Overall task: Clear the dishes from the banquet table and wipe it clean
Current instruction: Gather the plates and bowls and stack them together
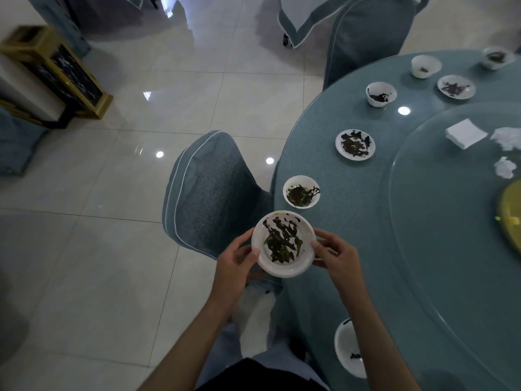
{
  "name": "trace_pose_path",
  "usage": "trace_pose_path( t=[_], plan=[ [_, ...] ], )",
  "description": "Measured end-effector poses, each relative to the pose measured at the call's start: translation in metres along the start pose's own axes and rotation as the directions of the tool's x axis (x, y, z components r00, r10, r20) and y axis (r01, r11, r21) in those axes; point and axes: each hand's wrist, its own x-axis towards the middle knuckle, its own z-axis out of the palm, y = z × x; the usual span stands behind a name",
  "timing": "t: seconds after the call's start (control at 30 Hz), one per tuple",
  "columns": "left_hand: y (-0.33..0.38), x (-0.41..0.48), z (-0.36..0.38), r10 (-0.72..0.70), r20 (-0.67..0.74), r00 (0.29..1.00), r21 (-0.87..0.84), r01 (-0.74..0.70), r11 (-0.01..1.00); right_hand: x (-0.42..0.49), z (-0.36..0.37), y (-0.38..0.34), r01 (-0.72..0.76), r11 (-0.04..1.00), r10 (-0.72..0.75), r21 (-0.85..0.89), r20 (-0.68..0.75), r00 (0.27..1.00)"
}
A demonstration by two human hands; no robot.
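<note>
A small white plate (pixel 283 244) smeared with dark leafy leftovers is held at the edge of the round blue-grey banquet table (pixel 352 221). My left hand (pixel 235 259) grips its left rim, thumb on top. My right hand (pixel 337 253) pinches its right rim. Beyond it a white bowl (pixel 301 191) with dark scraps stands on the table, then a dirty plate (pixel 355 144), another bowl (pixel 381 93), a plate (pixel 456 86) and two far bowls (pixel 425 66) (pixel 496 57). A white dish (pixel 348 348) lies near me, partly hidden by my right forearm.
A glass turntable (pixel 451 221) carries a stack of napkins (pixel 465 133), crumpled tissues (pixel 504 167) and a yellow dish (pixel 511 218). A covered chair (pixel 208 193) stands left of the held plate, another (pixel 366 38) at the back. A gold-framed bin (pixel 56 71) stands on the tiled floor at the left.
</note>
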Motion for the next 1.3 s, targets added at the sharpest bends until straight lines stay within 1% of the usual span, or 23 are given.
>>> trace_pose_path(
  t=[0.1, 0.17, 0.27, 0.33, 0.37, 0.43, 0.6, 0.83, 0.97, 1.07, 1.3],
  plan=[
    [0.004, 0.007, -0.018, -0.003, 0.017, 1.0, -0.004, 0.003, 1.0, 0.003, 0.015, -0.005, 0.018, 0.996, -0.021, -0.084, -0.038, 0.999],
    [0.008, 0.011, -0.035, 0.012, 0.032, 0.999, 0.007, -0.012, 1.0, 0.007, 0.025, -0.01, 0.054, 0.97, -0.072, -0.236, -0.068, 0.995],
    [0.018, 0.021, -0.065, 0.028, 0.034, 0.999, 0.016, -0.028, 0.999, 0.016, 0.039, -0.019, 0.098, 0.865, -0.173, -0.492, -0.109, 0.979],
    [0.027, 0.028, -0.09, 0.039, 0.036, 0.999, 0.011, -0.04, 0.999, 0.022, 0.05, -0.025, 0.119, 0.761, -0.25, -0.638, -0.119, 0.961],
    [0.031, 0.031, -0.103, 0.047, 0.037, 0.998, 0.009, -0.048, 0.999, 0.024, 0.056, -0.029, 0.121, 0.711, -0.283, -0.693, -0.124, 0.951],
    [0.042, 0.038, -0.127, 0.056, 0.032, 0.998, -0.012, -0.056, 0.998, 0.028, 0.07, -0.036, 0.11, 0.647, -0.317, -0.755, -0.135, 0.939],
    [0.068, 0.062, -0.17, 0.073, -0.023, 0.997, -0.086, -0.075, 0.994, 0.033, 0.107, -0.053, 0.108, 0.571, -0.351, -0.814, -0.123, 0.928],
    [0.104, 0.107, -0.187, 0.093, -0.028, 0.995, -0.083, -0.095, 0.992, 0.068, 0.14, -0.067, 0.102, 0.556, -0.364, -0.825, -0.131, 0.922],
    [0.126, 0.137, -0.195, 0.128, 0.006, 0.992, 0.0, -0.128, 0.992, 0.101, 0.162, -0.081, 0.11, 0.555, -0.376, -0.825, -0.13, 0.918],
    [0.142, 0.158, -0.204, 0.141, 0.026, 0.99, 0.021, -0.142, 0.99, 0.117, 0.181, -0.092, 0.132, 0.544, -0.402, -0.828, -0.119, 0.908],
    [0.178, 0.237, -0.24, 0.123, 0.096, 0.988, 0.008, -0.124, 0.992, 0.162, 0.241, -0.112, 0.033, 0.563, -0.329, -0.826, -0.187, 0.926]
  ],
)
